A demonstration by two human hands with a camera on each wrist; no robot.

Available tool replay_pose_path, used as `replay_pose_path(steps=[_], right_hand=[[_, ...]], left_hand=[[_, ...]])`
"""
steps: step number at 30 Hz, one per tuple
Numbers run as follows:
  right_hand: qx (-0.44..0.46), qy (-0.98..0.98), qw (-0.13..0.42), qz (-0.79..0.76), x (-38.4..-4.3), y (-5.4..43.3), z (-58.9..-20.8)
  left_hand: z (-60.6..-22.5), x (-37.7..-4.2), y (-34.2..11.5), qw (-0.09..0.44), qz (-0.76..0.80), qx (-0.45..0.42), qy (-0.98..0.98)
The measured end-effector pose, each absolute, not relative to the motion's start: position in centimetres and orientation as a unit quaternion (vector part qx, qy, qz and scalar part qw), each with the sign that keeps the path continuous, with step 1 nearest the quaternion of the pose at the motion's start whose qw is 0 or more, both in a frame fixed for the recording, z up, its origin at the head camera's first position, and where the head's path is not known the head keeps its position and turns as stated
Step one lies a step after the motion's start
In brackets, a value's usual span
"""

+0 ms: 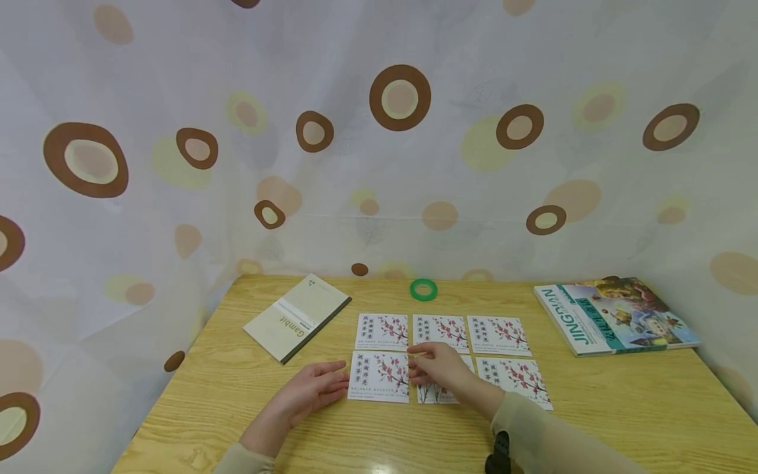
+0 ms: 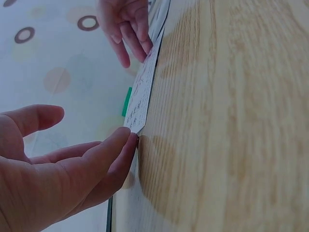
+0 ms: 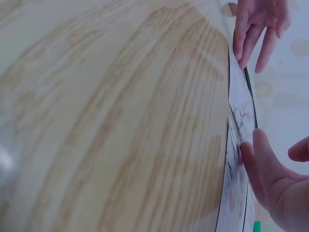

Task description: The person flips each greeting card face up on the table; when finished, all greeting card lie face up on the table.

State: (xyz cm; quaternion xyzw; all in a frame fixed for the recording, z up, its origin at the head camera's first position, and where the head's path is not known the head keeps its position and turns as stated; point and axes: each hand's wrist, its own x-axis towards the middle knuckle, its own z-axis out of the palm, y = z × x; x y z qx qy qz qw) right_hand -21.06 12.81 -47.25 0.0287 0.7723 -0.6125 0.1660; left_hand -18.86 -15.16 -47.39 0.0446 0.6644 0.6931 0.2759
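Note:
Several white square cards with pink blossoms and dark characters lie on the table in two rows of three. My left hand is at the left edge of the front-left card, its fingertips touching that edge. At the opposite edge is my right hand, fingers extended and fingertips right at the card's side. That hand partly covers the front-middle card. In the left wrist view, the left fingers meet the card's corner, thumb raised. The right wrist view shows the right fingers between two neighbouring cards.
Behind the cards lies a green tape roll. A cream notebook rests at an angle on the left, and a colourful book at the right. The back-row cards sit beyond both hands. A patterned curtain surrounds the table.

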Motion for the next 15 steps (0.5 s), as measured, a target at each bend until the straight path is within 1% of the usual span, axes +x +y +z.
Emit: replay_pose_path(steps=[8,15], right_hand=[[0.020,0.793,0.160,-0.587,-21.0,13.5,-47.0],[-0.031,0.823,0.119,-0.555,-21.1,14.2,-47.0]], left_hand=[[-47.5,-18.8,-15.2,0.269,0.693,0.042,0.667],[-47.4,-18.9,-15.3,0.271,0.686,0.060,0.673]])
